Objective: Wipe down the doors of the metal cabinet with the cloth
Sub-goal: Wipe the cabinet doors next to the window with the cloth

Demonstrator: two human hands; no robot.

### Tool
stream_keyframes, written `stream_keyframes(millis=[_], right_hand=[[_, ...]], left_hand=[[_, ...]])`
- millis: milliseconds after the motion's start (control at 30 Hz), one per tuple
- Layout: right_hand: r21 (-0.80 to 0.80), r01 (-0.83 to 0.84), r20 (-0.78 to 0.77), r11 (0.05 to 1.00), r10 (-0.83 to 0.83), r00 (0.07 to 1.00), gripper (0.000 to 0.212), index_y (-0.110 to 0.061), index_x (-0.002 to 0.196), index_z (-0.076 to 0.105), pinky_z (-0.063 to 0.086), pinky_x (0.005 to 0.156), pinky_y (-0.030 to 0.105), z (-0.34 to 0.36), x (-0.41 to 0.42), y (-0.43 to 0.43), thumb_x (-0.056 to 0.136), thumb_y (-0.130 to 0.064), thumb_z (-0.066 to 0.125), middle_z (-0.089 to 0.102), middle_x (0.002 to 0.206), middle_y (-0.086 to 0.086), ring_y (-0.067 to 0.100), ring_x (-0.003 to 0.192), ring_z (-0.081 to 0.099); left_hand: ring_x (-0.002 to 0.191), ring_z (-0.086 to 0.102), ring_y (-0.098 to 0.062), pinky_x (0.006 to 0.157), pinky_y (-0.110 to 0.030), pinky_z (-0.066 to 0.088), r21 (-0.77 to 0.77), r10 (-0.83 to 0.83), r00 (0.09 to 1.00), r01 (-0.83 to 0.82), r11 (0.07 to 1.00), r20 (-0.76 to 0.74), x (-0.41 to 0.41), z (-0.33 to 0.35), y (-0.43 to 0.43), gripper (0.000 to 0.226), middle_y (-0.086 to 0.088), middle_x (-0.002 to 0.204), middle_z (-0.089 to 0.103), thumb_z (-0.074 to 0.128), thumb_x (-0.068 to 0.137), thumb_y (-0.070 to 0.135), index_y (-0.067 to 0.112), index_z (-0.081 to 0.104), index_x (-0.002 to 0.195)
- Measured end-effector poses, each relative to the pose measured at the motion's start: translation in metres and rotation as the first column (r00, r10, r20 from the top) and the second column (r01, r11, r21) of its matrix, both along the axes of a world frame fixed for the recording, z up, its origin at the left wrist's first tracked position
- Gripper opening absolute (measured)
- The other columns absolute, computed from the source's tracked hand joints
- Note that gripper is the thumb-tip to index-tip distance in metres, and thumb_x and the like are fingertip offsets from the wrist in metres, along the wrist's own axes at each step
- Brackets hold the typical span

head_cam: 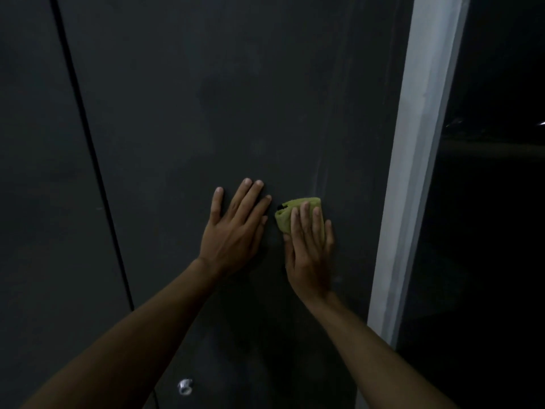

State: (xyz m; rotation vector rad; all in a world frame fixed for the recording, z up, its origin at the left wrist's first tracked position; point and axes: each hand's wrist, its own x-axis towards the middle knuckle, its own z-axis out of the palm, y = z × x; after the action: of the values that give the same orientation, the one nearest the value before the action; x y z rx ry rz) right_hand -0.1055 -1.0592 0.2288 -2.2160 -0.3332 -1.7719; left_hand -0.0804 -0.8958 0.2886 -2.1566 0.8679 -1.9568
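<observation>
- Low on the panel, nearest the camera: a small shiny metal fitting (pixel 185 387). Could be a lock or a pull, too blurred to tell.
- Left hand (pixel 236 228): flat on the right door (pixel 206 113), fingers straight and slightly spread. It holds nothing and looks like a brace.
- Right hand (pixel 309 255): just beside the left, with straight fingers laid over the cloth (pixel 284 215), pressing it to the door. Palm pressure, not a clench.
- Cloth: yellow-green, soft nap, folded into a thick pad. It sits mid-panel toward the door's right edge, its top and left fold showing past the fingertips.
- Step, as I read it: mid-wipe on the right door.
- Faint pale vertical streaks above the cloth suggest dust or smear left up there.
- Next move calls for even pressure, overlapping strokes up that streaked strip, and keeping the pad folded so it doesn't bunch.
- Door surface: dark matte sheet metal, flat and smooth, with low sheen.
- Seam (pixel 88 143): a thin black line further left. Beyond it is the left door (pixel 29 172), same finish, probably still to do.
- Right of the door: a pale grey upright post (pixel 418 143), smooth and painted-looking.
- Beyond the post it's dark and unreadable.
</observation>
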Motion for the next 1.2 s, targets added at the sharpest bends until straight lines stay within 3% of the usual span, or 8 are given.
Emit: stream_keyframes(millis=[233,367,600,833,1033,1200], right_hand=[[0.011,-0.002,0.041,1.0,0.002,0.999,0.048,-0.001,0.143,0.038,0.022,0.116,0.056,0.048,-0.003,0.006,0.098,-0.015,0.048,0.028,0.152,0.017,0.028,0.144,0.022],[-0.054,0.016,0.058,0.998,-0.012,0.998,0.047,-0.002,0.143,0.036,0.026,0.113,0.058,0.034,-0.004,0.005,0.099,-0.015,0.045,0.033,0.15,0.014,0.026,0.143,0.026],[-0.039,0.005,0.066,0.999,-0.003,0.998,0.052,-0.011,0.15,0.018,0.016,0.119,0.053,0.098,0.007,0.004,0.103,-0.019,0.038,0.019,0.158,0.007,0.02,0.149,0.013],[-0.045,-0.004,0.063,0.999,0.007,0.998,0.048,-0.01,0.147,0.03,0.023,0.116,0.055,0.102,0.002,0.002,0.101,-0.019,0.04,0.029,0.155,0.009,0.024,0.146,0.023],[-0.043,-0.026,0.062,0.999,0.029,0.998,0.049,-0.011,0.149,0.028,0.014,0.12,0.051,0.151,0.005,0.003,0.102,-0.019,0.037,0.021,0.158,0.005,0.02,0.149,0.014],[-0.035,-0.065,0.067,0.997,0.068,0.995,0.048,-0.009,0.147,0.033,0.017,0.119,0.054,0.141,0.001,0.003,0.101,-0.017,0.042,0.028,0.156,0.008,0.022,0.148,0.019]], left_hand=[[0.141,0.035,-0.023,0.113,-0.055,0.019,0.005,-0.015,1.0,0.015,1.0,0.003,-0.001,0.031,0.001,0.042,-0.012,0.15,0.04,0.04,0.101,0.029,0.01,0.05,0.137],[0.141,0.035,-0.024,0.113,-0.056,0.02,0.032,-0.007,0.999,0.005,0.999,0.041,-0.001,0.04,0.003,0.041,-0.012,0.15,0.04,0.042,0.101,0.029,0.01,0.052,0.136],[0.143,0.031,-0.025,0.116,-0.055,0.014,-0.016,-0.008,1.0,0.009,1.0,0.025,-0.004,0.075,-0.005,0.041,-0.012,0.152,0.038,0.037,0.102,0.031,0.01,0.053,0.134],[0.142,0.032,-0.026,0.115,-0.055,0.017,-0.035,0.002,0.997,0.001,0.999,0.078,0.0,0.114,-0.003,0.04,-0.013,0.151,0.039,0.039,0.102,0.029,0.011,0.053,0.135],[0.142,0.032,-0.026,0.116,-0.055,0.017,-0.071,0.004,0.998,0.001,0.997,0.069,-0.004,0.134,-0.003,0.039,-0.013,0.151,0.039,0.038,0.103,0.029,0.011,0.054,0.134],[0.143,0.031,-0.026,0.116,-0.056,0.016,-0.087,-0.013,0.999,0.016,0.996,0.041,-0.005,0.145,0.002,0.04,-0.013,0.152,0.037,0.038,0.102,0.028,0.009,0.052,0.135]])
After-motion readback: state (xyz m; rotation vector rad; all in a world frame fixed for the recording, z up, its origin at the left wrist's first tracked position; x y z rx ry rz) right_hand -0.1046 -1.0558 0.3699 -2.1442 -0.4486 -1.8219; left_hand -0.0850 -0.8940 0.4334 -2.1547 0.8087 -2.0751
